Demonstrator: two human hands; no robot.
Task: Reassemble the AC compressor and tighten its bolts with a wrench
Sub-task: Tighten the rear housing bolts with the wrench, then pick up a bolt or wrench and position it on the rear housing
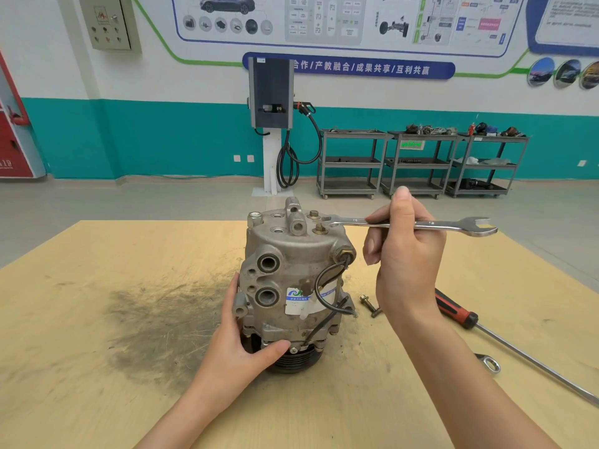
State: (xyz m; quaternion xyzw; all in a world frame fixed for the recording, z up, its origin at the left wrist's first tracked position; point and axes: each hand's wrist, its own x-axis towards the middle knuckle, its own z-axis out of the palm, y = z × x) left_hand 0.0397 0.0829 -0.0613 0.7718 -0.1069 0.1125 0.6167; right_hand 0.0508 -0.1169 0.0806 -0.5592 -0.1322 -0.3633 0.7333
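I see the AC compressor (291, 280) standing upright at the middle of the tan tabletop (97, 319), pulley end down: grey cast housing, two round ports, black wire, white label. My left hand (240, 348) grips its lower body. My right hand (402, 251) grasps the wrench (453, 225), whose far end sits at the top bolts (319, 229). A dark smudge stains the tabletop's left. Loose bolt (369, 305) and red-handled screwdriver (453, 311) lie right. Three grey carts (418, 163) line the teal wall.

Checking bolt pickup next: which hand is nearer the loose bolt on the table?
Right. The right hand holds the wrench just above the loose bolt, its wrist beside it; the left hand grips the compressor on its far side.
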